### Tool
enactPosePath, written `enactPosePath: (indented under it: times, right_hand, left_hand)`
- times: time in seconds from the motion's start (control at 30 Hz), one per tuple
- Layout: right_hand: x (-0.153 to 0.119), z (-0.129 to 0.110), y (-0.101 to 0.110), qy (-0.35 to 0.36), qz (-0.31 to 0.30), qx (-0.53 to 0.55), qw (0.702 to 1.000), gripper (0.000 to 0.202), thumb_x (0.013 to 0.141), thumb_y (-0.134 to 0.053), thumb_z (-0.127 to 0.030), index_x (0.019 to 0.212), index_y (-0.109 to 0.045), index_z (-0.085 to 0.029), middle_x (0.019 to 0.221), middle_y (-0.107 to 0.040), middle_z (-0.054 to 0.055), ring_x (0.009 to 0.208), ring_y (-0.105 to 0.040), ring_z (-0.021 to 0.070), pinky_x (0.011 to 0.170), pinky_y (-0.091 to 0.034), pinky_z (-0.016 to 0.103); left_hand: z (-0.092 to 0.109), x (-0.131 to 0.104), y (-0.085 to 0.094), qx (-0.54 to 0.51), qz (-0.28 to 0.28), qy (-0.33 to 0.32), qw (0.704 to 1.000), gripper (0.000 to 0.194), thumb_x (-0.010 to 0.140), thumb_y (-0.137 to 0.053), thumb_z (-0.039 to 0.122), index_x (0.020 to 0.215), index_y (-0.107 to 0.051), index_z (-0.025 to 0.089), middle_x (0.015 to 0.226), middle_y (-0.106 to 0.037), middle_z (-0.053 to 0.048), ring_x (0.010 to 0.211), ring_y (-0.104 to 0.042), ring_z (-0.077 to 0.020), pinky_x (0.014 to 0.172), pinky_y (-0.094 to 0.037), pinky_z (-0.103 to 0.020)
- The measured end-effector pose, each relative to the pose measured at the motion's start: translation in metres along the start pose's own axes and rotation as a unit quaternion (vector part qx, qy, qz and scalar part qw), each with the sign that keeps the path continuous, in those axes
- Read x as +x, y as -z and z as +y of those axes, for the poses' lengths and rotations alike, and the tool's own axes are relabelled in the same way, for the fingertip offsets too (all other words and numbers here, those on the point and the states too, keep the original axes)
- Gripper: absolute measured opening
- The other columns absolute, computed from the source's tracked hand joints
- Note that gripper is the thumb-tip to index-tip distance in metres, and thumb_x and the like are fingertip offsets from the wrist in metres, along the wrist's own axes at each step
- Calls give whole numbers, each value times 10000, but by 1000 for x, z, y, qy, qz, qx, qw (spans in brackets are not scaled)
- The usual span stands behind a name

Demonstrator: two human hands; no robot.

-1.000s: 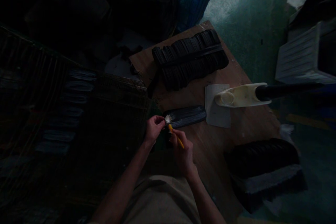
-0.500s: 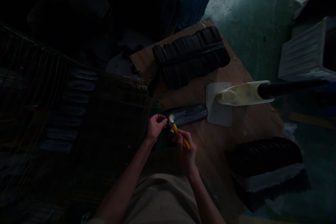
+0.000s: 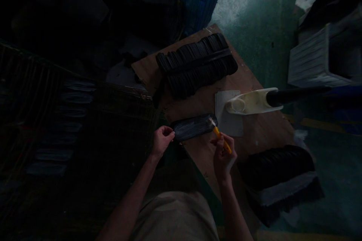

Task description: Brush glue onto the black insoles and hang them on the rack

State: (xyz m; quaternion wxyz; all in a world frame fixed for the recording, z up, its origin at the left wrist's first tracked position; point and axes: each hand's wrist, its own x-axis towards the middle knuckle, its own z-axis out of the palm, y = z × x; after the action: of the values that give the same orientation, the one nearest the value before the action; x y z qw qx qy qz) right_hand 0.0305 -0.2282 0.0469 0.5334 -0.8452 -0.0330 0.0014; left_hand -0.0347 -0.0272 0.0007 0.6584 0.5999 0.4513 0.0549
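Observation:
A dark flat oblong piece (image 3: 190,127) with whitish streaks lies near the edge of the wooden board (image 3: 249,79). My left hand (image 3: 163,139) pinches its left end between thumb and fingers. In my right hand (image 3: 224,152) is a brush with a yellow handle (image 3: 222,139), its pale bristles touching the right end of the piece. Just beyond that end sits a pale flat plate (image 3: 232,126) under a cream bottle-like container (image 3: 251,101) with a black handle sticking out to the right.
A bundled row of black pieces (image 3: 198,64) lies on the board's far part; another black stack (image 3: 279,169) is at right. Left is a dark wire rack with several flat pieces (image 3: 53,154). Beyond are a blue crate (image 3: 195,3) and a grey crate (image 3: 308,60).
The brush in my right hand has moved from the left end of the dark piece to its right end. My left hand is still at the left end. The view has shifted slightly.

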Motion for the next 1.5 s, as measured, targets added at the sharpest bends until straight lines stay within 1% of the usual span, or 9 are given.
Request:
enactPosePath:
  times: [0.17,0.5,0.8,0.97,1.07,1.2,1.33,1.4,1.5]
  right_hand:
    - [-20,-9,-25,22,-132,10,991,185,959,-465,-289,1068,-587,-203,761,-661,-3,664,-659,128,611,-519,231]
    - [32,18,5,20,28,15,999,217,955,-476,-331,1058,-582,-172,772,-665,14,687,-678,158,676,-553,291]
    - [-19,24,14,97,-35,-166,981,215,938,-510,-267,1118,-587,-178,825,-685,38,690,-655,141,613,-488,239]
    - [-37,-6,8,34,-146,-56,987,170,962,-462,-266,1071,-570,-192,739,-654,-7,609,-636,105,576,-492,202]
    - [-24,-9,19,-1,-89,-29,996,197,968,-455,-284,1105,-559,-188,734,-645,-8,637,-647,120,600,-511,220]
    - [-6,8,29,30,-2,-108,994,226,955,-476,-311,1106,-574,-174,759,-655,10,655,-652,138,611,-503,241]
    - [-12,4,17,36,-72,-125,989,217,947,-481,-331,1058,-594,-183,706,-643,-5,575,-623,126,558,-477,233]
    - [-15,-9,8,-2,-108,-52,993,216,953,-473,-343,1065,-582,-193,710,-648,-6,599,-643,134,575,-504,244]
    - [-8,-23,-4,-97,-88,89,987,255,953,-470,-396,1047,-567,-179,696,-648,-2,583,-657,150,540,-522,257]
  left_hand:
    - [3,-1,-1,19,-1,-14,1000,204,580,-684,283,700,-602,140,610,-592,10,507,-539,-103,431,-448,-197]
    - [-1,1,-1,3,6,4,1000,233,570,-702,294,709,-600,138,630,-591,7,537,-556,-115,436,-489,-207]
    - [-3,-1,-4,15,28,-8,999,208,583,-681,276,717,-595,142,630,-585,9,535,-559,-118,439,-499,-216]
    - [-2,1,-2,21,10,-15,1000,203,580,-676,271,706,-589,137,625,-577,12,528,-546,-110,429,-483,-205]
    - [-1,2,-1,21,2,-21,1000,197,578,-672,263,706,-591,138,624,-576,14,526,-542,-107,426,-477,-198]
    - [0,1,-3,18,3,-15,1000,199,575,-671,264,707,-591,139,627,-575,14,528,-542,-110,422,-478,-202]
    - [2,0,-4,10,0,-11,1000,198,570,-677,266,696,-588,143,621,-574,14,527,-541,-110,425,-477,-203]
    - [3,0,-4,6,0,-8,1000,190,565,-677,262,686,-585,147,614,-571,16,525,-537,-109,426,-474,-201]
    - [3,1,-3,2,0,-4,1000,178,558,-674,248,674,-580,152,599,-565,21,509,-526,-103,418,-453,-192]
